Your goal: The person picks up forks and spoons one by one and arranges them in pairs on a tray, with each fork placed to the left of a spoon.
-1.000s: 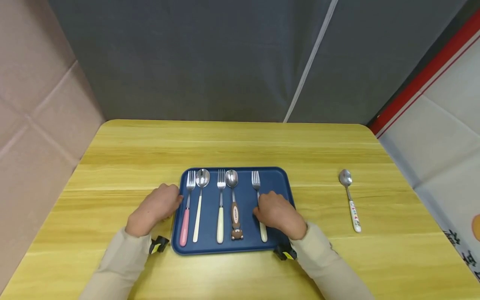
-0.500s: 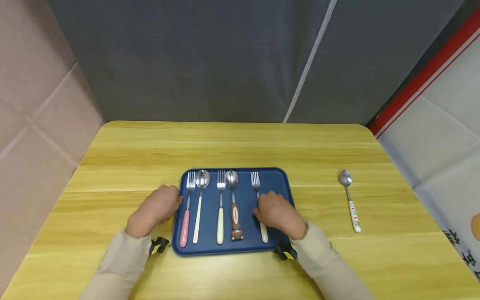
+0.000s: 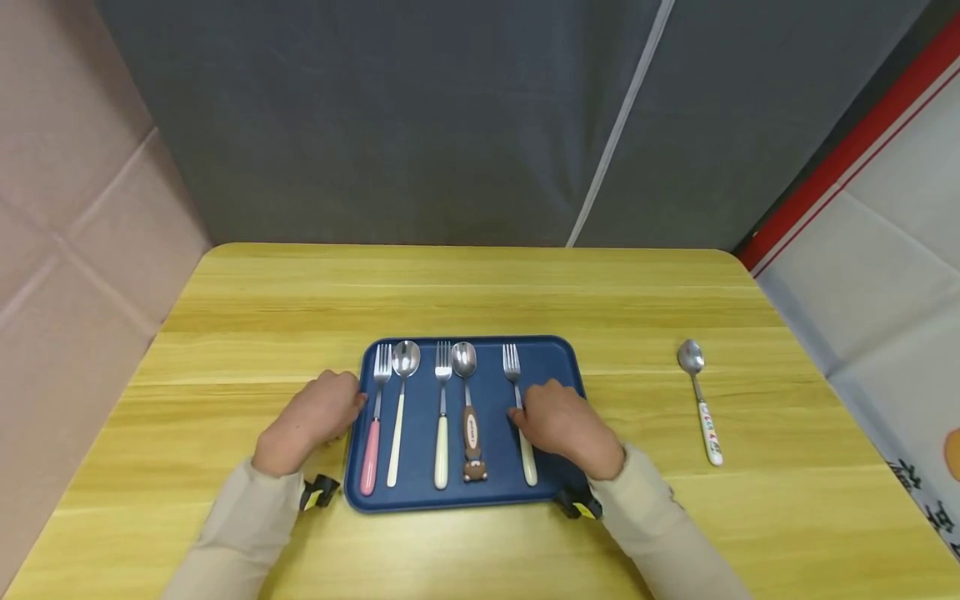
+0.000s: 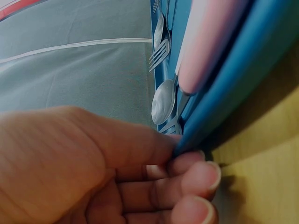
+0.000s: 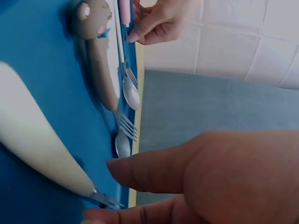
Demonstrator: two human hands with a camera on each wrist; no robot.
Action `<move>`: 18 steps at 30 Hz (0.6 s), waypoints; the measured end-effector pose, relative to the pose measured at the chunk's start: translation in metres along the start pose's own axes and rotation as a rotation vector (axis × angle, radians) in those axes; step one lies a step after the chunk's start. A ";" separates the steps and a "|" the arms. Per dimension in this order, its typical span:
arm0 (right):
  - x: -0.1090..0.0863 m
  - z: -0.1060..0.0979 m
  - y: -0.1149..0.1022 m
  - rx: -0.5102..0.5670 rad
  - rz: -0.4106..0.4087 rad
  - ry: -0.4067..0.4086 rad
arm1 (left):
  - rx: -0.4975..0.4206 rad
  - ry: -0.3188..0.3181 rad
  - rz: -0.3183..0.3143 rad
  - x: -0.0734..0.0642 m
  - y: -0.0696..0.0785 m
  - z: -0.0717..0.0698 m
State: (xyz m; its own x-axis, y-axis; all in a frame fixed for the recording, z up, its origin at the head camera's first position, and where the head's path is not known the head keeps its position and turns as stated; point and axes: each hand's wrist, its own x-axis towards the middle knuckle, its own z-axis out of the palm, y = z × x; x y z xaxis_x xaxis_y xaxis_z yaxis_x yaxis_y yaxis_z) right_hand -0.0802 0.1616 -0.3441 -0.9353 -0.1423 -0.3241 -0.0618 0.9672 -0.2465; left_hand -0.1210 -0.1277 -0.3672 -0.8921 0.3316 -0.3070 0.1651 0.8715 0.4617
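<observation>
At the left rim of the blue tray [image 3: 487, 492], my left hand [image 3: 318, 412] pinches the edge between thumb and fingers, as the left wrist view shows. My right hand [image 3: 566, 421] is over the tray's right part, beside a cream-handled fork [image 3: 527, 462] that lies on it. In the right wrist view its thumb [image 5: 145, 172] and fingers stand apart, with the fork's neck near the gap. Left of that fork lie a brown bear-handled spoon [image 3: 471, 433], another cream-handled fork [image 3: 441, 450], a thin white-handled spoon [image 3: 395, 442] and a pink-handled fork [image 3: 371, 458].
A spoon with a patterned white handle [image 3: 707, 429] lies on the wooden table [image 3: 630, 308], right of the tray. A grey curtain [image 3: 375, 125] hangs behind the table's far edge. Pale walls [image 3: 67, 275] flank both sides.
My right hand has shifted slightly to the right, and its thumb has eased away from the cream-handled fork. The left hand keeps its grip on the tray rim.
</observation>
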 end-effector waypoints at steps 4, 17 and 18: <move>-0.002 -0.006 0.006 0.005 -0.018 0.039 | -0.008 0.000 0.003 -0.001 0.000 -0.001; -0.022 -0.033 0.067 0.051 0.099 0.068 | -0.016 -0.009 -0.006 0.004 0.005 0.002; -0.024 -0.034 0.073 0.051 0.101 0.074 | -0.016 -0.009 -0.008 0.004 0.005 0.002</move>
State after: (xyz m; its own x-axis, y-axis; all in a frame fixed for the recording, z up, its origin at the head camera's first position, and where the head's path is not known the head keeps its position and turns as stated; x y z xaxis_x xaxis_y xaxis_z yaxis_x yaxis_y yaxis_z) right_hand -0.0738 0.2429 -0.3230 -0.9590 -0.0269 -0.2822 0.0503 0.9635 -0.2628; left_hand -0.1226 -0.1211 -0.3679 -0.8894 0.3280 -0.3185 0.1509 0.8682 0.4727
